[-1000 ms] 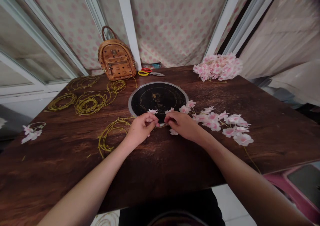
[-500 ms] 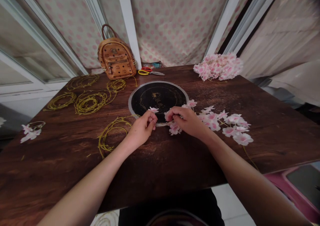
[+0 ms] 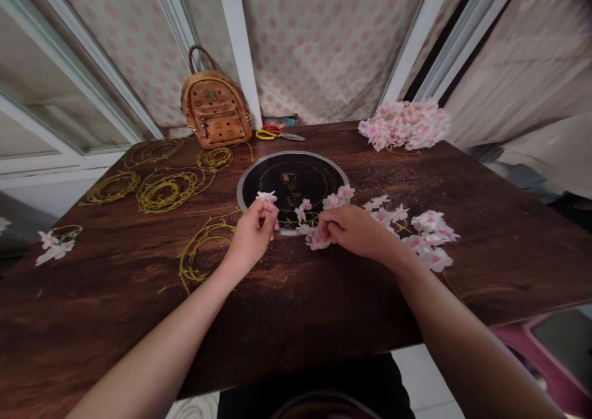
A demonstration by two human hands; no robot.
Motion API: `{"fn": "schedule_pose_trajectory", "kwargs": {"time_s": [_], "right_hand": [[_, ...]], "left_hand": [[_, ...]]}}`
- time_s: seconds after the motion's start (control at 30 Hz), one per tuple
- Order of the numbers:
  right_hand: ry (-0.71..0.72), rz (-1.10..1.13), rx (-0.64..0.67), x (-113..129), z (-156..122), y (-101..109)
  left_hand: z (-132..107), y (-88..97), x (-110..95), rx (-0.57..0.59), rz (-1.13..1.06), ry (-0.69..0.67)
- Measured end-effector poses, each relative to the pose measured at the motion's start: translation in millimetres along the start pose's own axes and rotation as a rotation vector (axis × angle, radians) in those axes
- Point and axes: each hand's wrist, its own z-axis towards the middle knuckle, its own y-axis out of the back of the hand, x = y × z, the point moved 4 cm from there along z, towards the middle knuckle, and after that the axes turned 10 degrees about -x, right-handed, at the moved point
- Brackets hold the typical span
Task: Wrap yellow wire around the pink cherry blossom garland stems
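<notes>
Both hands pinch pink blossoms at the near rim of the cooktop, mid-desk.

L hand: grip closed, thumb + fingertips pinching a single pink-white fabric blossom, held just over the near-left rim of the round black glass cooktop w/ metal ring set into the dark brown wooden desk. R hand: grip closed on the near end of a pink fabric blossom garland on thin yellow-green wire; rest of it trails right, lying flat on the desk. Hands near each other, not touching. Loose yellow-green wire coil just left of the L wrist; more wire coils far left. At the back edge: tan leather mini backpack upright, red + yellow handled scissors beside it, heap of pink blossoms at the far-right corner. Small blossom sprig near the left edge.
</notes>
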Motion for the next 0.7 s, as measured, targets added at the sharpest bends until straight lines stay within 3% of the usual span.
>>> {"fn": "schedule_pose_trajectory", "kwargs": {"time_s": [0.23, 0.47, 0.6, 0.7], "right_hand": [[-0.049, -0.010, -0.064, -5, -2, 1], [-0.067, 0.105, -0.368, -1, 4, 5], [-0.108, 0.090, -0.402, -9, 4, 0], [-0.129, 0.048, -0.357, -14, 5, -6]], "left_hand": [[1, -0.4, 1, 0.005, -0.015, 0.022], [-1, -2.6, -5, 0.031, -0.054, 0.016], [-1, -2.3, -6, 0.044, -0.040, 0.011], [-2, -2.5, -6, 0.061, -0.015, -0.005]]}}
